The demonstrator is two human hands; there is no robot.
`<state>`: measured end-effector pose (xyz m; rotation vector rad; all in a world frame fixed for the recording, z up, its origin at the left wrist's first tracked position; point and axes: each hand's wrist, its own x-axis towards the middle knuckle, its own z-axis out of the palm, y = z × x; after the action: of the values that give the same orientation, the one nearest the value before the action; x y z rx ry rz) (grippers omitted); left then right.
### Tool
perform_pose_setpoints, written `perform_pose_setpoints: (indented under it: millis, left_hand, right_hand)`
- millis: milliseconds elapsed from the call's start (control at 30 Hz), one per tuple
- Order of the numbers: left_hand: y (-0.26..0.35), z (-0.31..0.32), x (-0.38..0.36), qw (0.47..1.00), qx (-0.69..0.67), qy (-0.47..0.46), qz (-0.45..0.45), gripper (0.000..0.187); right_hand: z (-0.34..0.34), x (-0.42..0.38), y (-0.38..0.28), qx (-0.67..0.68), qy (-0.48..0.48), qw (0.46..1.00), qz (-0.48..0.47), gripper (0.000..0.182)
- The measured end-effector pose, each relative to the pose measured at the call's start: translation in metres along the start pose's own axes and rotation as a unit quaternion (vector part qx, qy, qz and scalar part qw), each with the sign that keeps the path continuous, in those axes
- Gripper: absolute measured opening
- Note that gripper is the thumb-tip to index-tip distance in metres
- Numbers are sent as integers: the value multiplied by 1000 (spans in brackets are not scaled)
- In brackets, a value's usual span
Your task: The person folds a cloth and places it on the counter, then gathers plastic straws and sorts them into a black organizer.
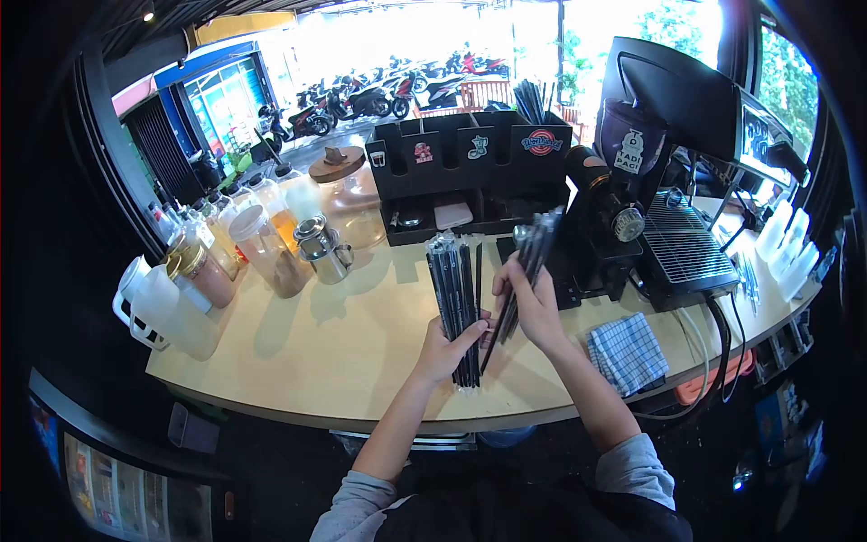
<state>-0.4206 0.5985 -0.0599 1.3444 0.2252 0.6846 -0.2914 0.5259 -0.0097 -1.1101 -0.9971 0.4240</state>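
Observation:
My left hand (pixel 444 350) is wrapped round a bundle of black straws (pixel 454 294) in clear wrapping, held upright above the wooden counter (pixel 361 352). To its right, my right hand (pixel 533 307) grips a second bundle of black straws (pixel 535 248), tilted and slightly blurred at the top. One straw slants down from it beside my left fingers. Behind both bundles stands a black organizer (pixel 461 167) with stickers on its front and more dark straws (pixel 533 101) in its right compartment.
Bottles, a pitcher (pixel 167 312), jars and a metal coffee dripper (pixel 318 242) stand on the left. At right are a black grinder (pixel 601 217), a coffee machine (pixel 677 244), a checked cloth (pixel 627 352) and white bottles (pixel 784 244). Cables hang at the right edge.

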Motion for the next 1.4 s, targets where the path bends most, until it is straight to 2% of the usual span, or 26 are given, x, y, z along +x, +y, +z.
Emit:
perform_pose_setpoints:
  millis: [67, 100, 133, 200, 233, 267, 333, 367, 433, 467, 533, 567, 600, 667, 733, 800, 967, 1033, 1400]
  left_hand:
    - [1, 1, 0, 1000, -14, 1, -9, 22]
    - [1, 1, 0, 999, -28, 2, -18, 22]
    - [3, 2, 0, 999, -28, 2, -18, 22]
    - [5, 4, -1, 999, -27, -6, -29, 22]
    - [5, 5, -1, 999, -27, -7, -30, 22]
    - [4, 5, -1, 999, -28, -26, -24, 23]
    - [3, 5, -2, 998, -29, -45, -19, 23]
    - [2, 5, -2, 999, -37, -32, -23, 23]
    - [1, 3, -1, 998, -46, -16, -27, 23]
    - [1, 1, -1, 998, -59, -9, -24, 23]
    - [2, -2, -3, 997, -71, -1, -21, 23]
    - [4, -4, -4, 998, -57, -13, -27, 23]
    - [5, -5, -5, 998, -42, -25, -34, 23]
    - [5, -5, -5, 997, -36, -51, -35, 23]
    - [4, -4, -6, 996, -28, -79, -36, 23]
    - [4, -4, -7, 993, -12, -114, -36, 26]
    - [4, -4, -10, 996, -31, -64, -48, 23]
    - [4, -5, -11, 997, -38, -41, -49, 23]
    - [7, 0, -16, 999, -30, -20, -39, 19]
  right_hand:
    - [0, 5, 2, 79, 50, 995, -39, 18]
    - [-1, 4, -8, 130, 46, 990, 14, 16]
    - [-3, 4, -14, 130, 47, 990, 14, 16]
    - [-6, 2, -21, 117, -26, 988, 102, 18]
    - [-2, 2, -24, 61, -27, 993, 100, 24]
    - [-1, 1, -20, 26, -45, 993, 109, 22]
    - [-2, 3, -6, -57, -48, 996, 57, 18]
    - [-5, 4, -3, -57, -48, 996, 56, 18]
    - [-5, 5, -12, 41, 44, 996, 69, 17]
    - [-9, 8, -16, 18, 69, 996, 50, 20]
    - [-7, 17, -13, 136, 112, 984, -31, 23]
    - [-16, 17, -16, 118, 71, 990, 8, 19]
    - [-15, 14, -23, 118, 71, 990, 8, 19]
    - [-12, 6, -36, 89, -33, 990, 101, 17]
    - [-7, 1, -36, 79, -39, 988, 127, 15]
    - [-5, 0, -34, 19, -87, 984, 155, 15]
    - [-9, -2, -31, 78, -52, 981, 167, 13]
    - [-10, -1, -32, 95, -40, 985, 141, 14]
    - [-6, -4, -32, 51, -53, 990, 124, 18]
